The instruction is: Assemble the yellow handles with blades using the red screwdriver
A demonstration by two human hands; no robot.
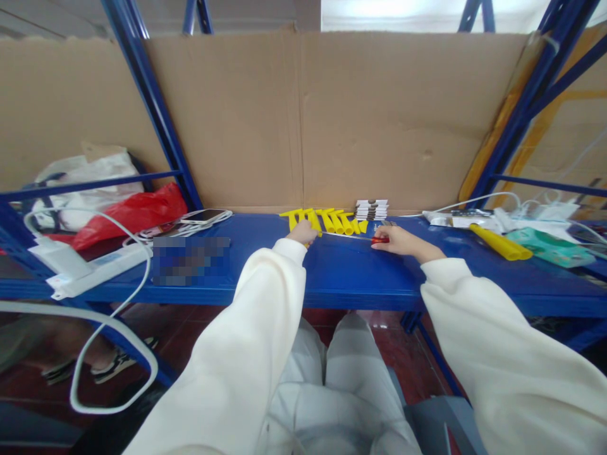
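Note:
My right hand is closed around the red handle of a screwdriver. Its long thin shaft points left across the table towards my left hand. The fingers of that hand are closed on a small yellow plastic piece, partly hidden by them. Just behind lies a row of yellow tube-shaped pieces, several side by side. Behind my right hand is a small stack of white and dark packets.
The blue table backs onto a cardboard panel. At left are a phone, a white power strip with a looping cable, and a red bag. At right lie a yellow tube and a green packet.

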